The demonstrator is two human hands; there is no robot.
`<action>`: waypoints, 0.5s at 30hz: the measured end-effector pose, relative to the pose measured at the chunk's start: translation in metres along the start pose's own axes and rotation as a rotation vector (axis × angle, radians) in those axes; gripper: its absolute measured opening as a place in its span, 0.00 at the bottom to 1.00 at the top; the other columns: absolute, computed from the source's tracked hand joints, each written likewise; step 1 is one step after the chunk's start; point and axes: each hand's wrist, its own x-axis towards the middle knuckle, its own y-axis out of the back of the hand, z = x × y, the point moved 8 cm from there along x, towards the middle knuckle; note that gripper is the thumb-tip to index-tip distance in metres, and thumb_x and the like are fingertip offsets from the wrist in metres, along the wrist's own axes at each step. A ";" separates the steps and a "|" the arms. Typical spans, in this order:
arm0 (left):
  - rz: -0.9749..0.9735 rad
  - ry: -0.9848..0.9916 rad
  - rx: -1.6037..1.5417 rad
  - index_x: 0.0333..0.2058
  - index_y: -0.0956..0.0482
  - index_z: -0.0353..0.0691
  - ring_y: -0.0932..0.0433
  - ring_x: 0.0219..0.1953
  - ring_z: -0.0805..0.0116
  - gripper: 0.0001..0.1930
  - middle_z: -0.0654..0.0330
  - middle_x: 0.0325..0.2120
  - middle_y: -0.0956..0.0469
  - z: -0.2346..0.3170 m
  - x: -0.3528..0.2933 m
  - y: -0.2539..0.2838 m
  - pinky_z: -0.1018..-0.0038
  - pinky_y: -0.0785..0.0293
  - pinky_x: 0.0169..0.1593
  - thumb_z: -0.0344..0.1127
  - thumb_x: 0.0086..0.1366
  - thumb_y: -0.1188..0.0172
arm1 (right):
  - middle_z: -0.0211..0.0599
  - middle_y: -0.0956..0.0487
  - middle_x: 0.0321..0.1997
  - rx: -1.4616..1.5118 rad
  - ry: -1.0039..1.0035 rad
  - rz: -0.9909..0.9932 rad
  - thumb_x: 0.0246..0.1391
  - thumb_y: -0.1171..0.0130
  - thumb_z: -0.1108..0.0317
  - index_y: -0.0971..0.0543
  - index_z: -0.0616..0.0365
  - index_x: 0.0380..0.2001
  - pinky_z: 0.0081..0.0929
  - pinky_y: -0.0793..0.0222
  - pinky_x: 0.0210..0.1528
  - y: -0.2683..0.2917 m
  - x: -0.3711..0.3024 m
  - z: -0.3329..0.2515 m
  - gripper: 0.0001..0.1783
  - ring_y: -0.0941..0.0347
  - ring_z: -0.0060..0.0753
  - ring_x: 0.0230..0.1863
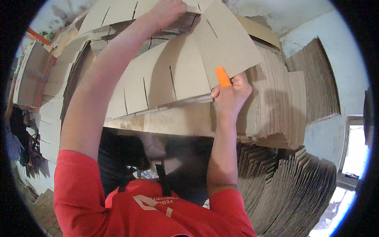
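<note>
Cardboard [187,73] tops a worktop [166,120], walls [308,33] pale; right hand [235,93] pinching it, left hand [169,13] unclear.

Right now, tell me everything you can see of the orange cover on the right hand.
The orange cover is a bright, plain sleeve with a rounded, closed tip, perhaps rubber or plastic. It fits over one digit of the right hand, its tip pointing toward the top of the picture. It lies over the brown cardboard sheet, apparently pressing on it. Its underside is hidden.
</note>
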 end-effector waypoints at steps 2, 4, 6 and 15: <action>-0.143 0.025 0.049 0.36 0.25 0.36 0.27 0.44 0.54 0.11 0.54 0.39 0.25 0.007 0.013 0.005 0.62 0.27 0.46 0.35 0.57 0.44 | 0.28 0.25 0.23 0.021 -0.049 0.011 0.41 0.49 0.87 0.20 0.66 0.36 0.22 0.37 0.18 0.004 -0.001 -0.001 0.17 0.33 0.18 0.19; -0.183 0.028 0.031 0.33 0.25 0.36 0.26 0.41 0.55 0.09 0.54 0.36 0.24 0.010 0.019 0.021 0.64 0.26 0.42 0.35 0.55 0.45 | 0.29 0.26 0.22 0.027 -0.062 0.022 0.42 0.50 0.87 0.21 0.65 0.35 0.22 0.38 0.16 0.007 0.000 -0.003 0.15 0.33 0.18 0.18; -0.130 0.018 -0.066 0.35 0.26 0.34 0.26 0.41 0.54 0.11 0.52 0.38 0.25 0.010 0.014 0.039 0.65 0.26 0.43 0.34 0.55 0.46 | 0.29 0.26 0.21 -0.003 -0.022 0.025 0.44 0.49 0.87 0.21 0.65 0.33 0.22 0.40 0.14 0.008 0.001 -0.003 0.13 0.34 0.18 0.16; 0.066 0.065 -0.003 0.33 0.24 0.30 0.27 0.41 0.52 0.10 0.49 0.33 0.26 0.007 0.019 0.062 0.64 0.24 0.42 0.30 0.55 0.47 | 0.28 0.27 0.21 0.026 0.018 0.070 0.43 0.44 0.85 0.22 0.63 0.29 0.21 0.39 0.19 0.007 0.001 -0.006 0.09 0.36 0.17 0.19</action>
